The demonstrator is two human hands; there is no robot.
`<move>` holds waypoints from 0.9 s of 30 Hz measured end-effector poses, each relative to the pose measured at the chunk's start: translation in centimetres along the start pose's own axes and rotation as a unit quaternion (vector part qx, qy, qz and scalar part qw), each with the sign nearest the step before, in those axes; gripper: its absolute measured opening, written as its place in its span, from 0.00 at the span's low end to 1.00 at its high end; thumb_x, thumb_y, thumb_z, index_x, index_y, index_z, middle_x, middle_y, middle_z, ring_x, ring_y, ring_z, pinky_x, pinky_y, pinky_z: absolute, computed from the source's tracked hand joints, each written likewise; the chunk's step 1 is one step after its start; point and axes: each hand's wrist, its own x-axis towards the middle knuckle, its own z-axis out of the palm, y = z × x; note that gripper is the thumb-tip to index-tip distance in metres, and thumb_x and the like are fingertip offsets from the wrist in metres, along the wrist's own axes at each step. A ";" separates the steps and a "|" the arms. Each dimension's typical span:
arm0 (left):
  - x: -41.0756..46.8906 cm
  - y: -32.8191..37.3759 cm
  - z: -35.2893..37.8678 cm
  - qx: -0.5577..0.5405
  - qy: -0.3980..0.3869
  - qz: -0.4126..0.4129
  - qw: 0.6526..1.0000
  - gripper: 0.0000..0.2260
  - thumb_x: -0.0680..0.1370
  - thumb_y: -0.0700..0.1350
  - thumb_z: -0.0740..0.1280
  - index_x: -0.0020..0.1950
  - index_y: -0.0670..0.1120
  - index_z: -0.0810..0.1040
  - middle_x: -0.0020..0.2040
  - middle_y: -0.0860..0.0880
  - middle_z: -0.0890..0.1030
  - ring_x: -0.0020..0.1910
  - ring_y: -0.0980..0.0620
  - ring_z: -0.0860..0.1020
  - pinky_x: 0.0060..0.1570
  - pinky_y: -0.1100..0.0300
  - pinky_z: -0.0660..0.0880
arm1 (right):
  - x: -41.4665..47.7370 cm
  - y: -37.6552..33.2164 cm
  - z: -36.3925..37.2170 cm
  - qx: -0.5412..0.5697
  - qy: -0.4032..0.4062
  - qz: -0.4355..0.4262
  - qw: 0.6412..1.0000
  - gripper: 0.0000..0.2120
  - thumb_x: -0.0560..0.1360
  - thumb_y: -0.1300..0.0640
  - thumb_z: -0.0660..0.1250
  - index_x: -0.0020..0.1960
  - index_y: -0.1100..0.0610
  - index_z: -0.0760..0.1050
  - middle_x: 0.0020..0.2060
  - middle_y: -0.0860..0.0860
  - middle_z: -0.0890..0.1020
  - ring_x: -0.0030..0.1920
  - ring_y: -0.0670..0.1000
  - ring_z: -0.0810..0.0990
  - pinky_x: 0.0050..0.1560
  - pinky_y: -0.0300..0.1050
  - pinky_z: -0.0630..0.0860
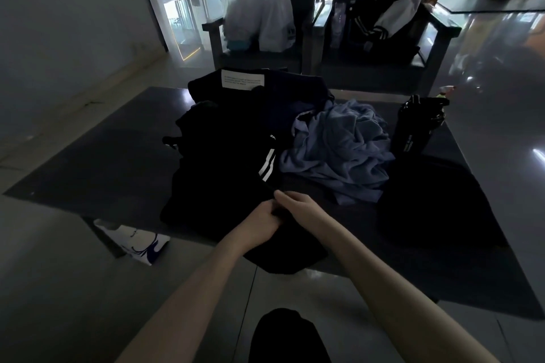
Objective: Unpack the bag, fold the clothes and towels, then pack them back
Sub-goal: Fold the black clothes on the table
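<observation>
Where the near-left corner of the dark worktop (pixel 88 156) stands over the floor, a white item (pixel 134 242) with blue markings lies on the tiles beneath it. Left of the worktop's centre, a black garment (pixel 218 180) with two white stripes lies spread from mid-surface to the near edge, and part of it hangs over that edge. At the far edge behind it sits a black fabric item (pixel 241 81) with a white printed label; whether it is the bag or a garment cannot be told. A navy piece (pixel 295 106) lies just right of it.

At the near edge, the left hand (pixel 259 222) and the right hand (pixel 298 206) meet on the black garment, touching each other. The left hand's fingers are curled into the fabric and grip it. The right hand pinches the same fabric just beside them.

Right of centre, a crumpled blue-grey cloth (pixel 339 153) lies in a heap, touching the black garment. Toward the far-right corner, a black bottle (pixel 414 127) stands upright near the cloth. Along the right edge lies a black soft shape (pixel 436 206), too dark to identify.

Beyond the far edge stand two armchairs (pixel 306 38). The left one carries white plastic bags (pixel 259 15) and the right one a dark jacket (pixel 371 23).
</observation>
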 end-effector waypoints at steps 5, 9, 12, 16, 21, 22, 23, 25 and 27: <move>-0.7 -0.1 -2.2 0.121 0.195 -0.005 0.973 0.09 0.74 0.33 0.61 0.46 0.44 0.79 0.45 0.46 0.81 0.48 0.46 0.79 0.47 0.60 0.74 | -0.2 -0.1 -0.3 -0.105 0.052 -0.083 0.990 0.17 0.78 0.56 0.64 0.31 0.55 0.68 0.26 0.49 0.71 0.28 0.46 0.69 0.31 0.42 0.64; -0.5 0.3 -4.8 0.378 0.259 0.104 0.883 0.24 0.73 0.36 0.65 0.68 0.47 0.69 0.68 0.49 0.70 0.67 0.47 0.66 0.63 0.50 0.67 | -1.5 -0.3 -0.2 -0.228 0.038 -0.188 0.954 0.13 0.78 0.60 0.63 0.35 0.58 0.70 0.29 0.45 0.73 0.31 0.45 0.71 0.32 0.35 0.64; 1.3 1.3 -6.0 0.560 0.125 0.116 0.811 0.19 0.75 0.40 0.62 0.65 0.52 0.74 0.62 0.50 0.76 0.68 0.51 0.67 0.72 0.49 0.49 | -2.0 -0.9 -1.0 -0.275 0.050 -0.244 0.929 0.06 0.79 0.61 0.62 0.45 0.62 0.76 0.36 0.50 0.78 0.38 0.50 0.75 0.40 0.46 0.70; 3.0 1.5 -9.4 0.611 0.137 0.072 0.777 0.10 0.76 0.45 0.63 0.55 0.53 0.80 0.51 0.50 0.81 0.59 0.50 0.75 0.70 0.50 0.52 | -2.2 -1.8 -4.6 -0.317 0.105 -0.249 0.909 0.09 0.79 0.61 0.61 0.55 0.61 0.78 0.44 0.56 0.83 0.44 0.56 0.80 0.44 0.52 0.74; 2.4 1.9 -13.6 0.583 0.147 0.026 0.799 0.09 0.78 0.52 0.64 0.54 0.52 0.79 0.51 0.49 0.81 0.54 0.47 0.77 0.54 0.55 0.64 | -2.2 -3.5 -10.5 -0.304 0.225 -0.211 0.901 0.08 0.78 0.62 0.63 0.53 0.62 0.79 0.43 0.58 0.83 0.45 0.56 0.81 0.44 0.44 0.72; 2.1 1.9 -13.9 0.579 0.164 0.017 0.798 0.09 0.78 0.51 0.64 0.54 0.51 0.79 0.50 0.48 0.81 0.53 0.46 0.78 0.51 0.55 0.65 | -2.4 -3.8 -11.6 -0.299 0.247 -0.209 0.898 0.07 0.78 0.63 0.63 0.51 0.63 0.79 0.43 0.58 0.83 0.44 0.56 0.80 0.43 0.41 0.69; 1.7 2.0 -14.1 0.558 0.188 0.005 0.808 0.09 0.79 0.50 0.63 0.54 0.50 0.79 0.50 0.47 0.81 0.50 0.46 0.78 0.49 0.55 0.66 | -2.6 -4.2 -12.5 -0.292 0.265 -0.205 0.896 0.07 0.78 0.63 0.63 0.50 0.63 0.80 0.42 0.58 0.83 0.44 0.56 0.80 0.43 0.40 0.68; 1.2 2.8 -14.0 0.459 0.222 -0.018 0.860 0.09 0.80 0.49 0.62 0.52 0.47 0.80 0.47 0.46 0.81 0.43 0.46 0.79 0.46 0.54 0.74 | -3.0 -5.1 -13.9 -0.283 0.287 -0.193 0.895 0.08 0.78 0.62 0.62 0.49 0.63 0.80 0.41 0.58 0.83 0.44 0.56 0.80 0.43 0.41 0.68; 1.0 4.4 -13.5 0.355 0.243 -0.012 0.903 0.11 0.80 0.50 0.62 0.50 0.44 0.80 0.45 0.45 0.80 0.42 0.46 0.79 0.46 0.50 0.77 | -3.5 -6.0 -14.8 -0.277 0.304 -0.184 0.893 0.09 0.78 0.61 0.61 0.48 0.63 0.79 0.40 0.58 0.83 0.43 0.56 0.80 0.44 0.43 0.70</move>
